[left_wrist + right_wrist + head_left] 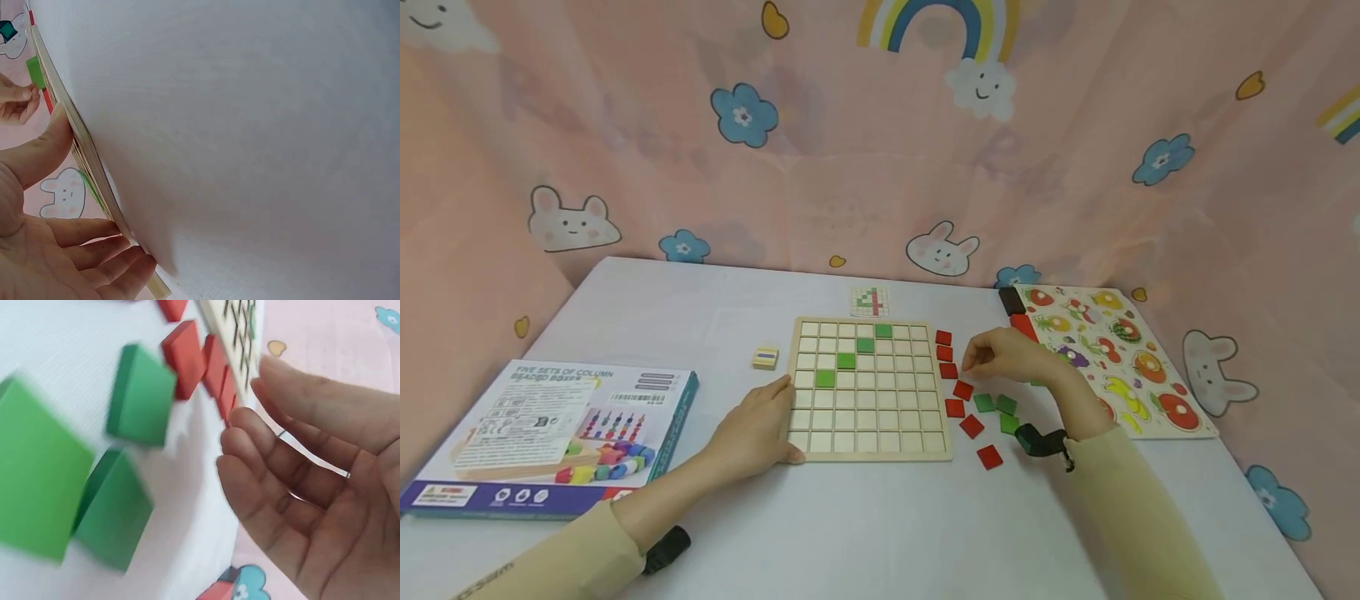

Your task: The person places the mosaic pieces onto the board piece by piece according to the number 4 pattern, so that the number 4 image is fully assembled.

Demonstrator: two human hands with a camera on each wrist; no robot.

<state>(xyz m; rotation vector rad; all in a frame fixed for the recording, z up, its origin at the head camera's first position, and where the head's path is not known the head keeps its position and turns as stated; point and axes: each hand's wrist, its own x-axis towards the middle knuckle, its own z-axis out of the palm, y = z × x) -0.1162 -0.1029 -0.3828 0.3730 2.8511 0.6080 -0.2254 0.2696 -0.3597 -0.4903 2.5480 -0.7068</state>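
Note:
A wooden grid board [871, 457] lies flat on the table with several green tiles [846, 361] in a diagonal run of its squares. Against the board's left edge rests my left hand [756, 425], its thumb near the front corner; in the left wrist view its fairly straight fingers [112, 269] touch the board's side. My right hand [1011, 354] hovers right of the board, beside loose red tiles [948, 371]. Its fingers bend loosely, and the right wrist view shows nothing between thumb and fingertips. Loose green tiles [140, 397] lie close below it.
Behind the board lies a small pattern card [869, 302]. A small yellowish block [765, 358] sits left of the board. At the left is a flat boxed toy [557, 433]; at the right, a fruit picture board [1120, 367]. A pink patterned curtain [835, 167] hangs behind.

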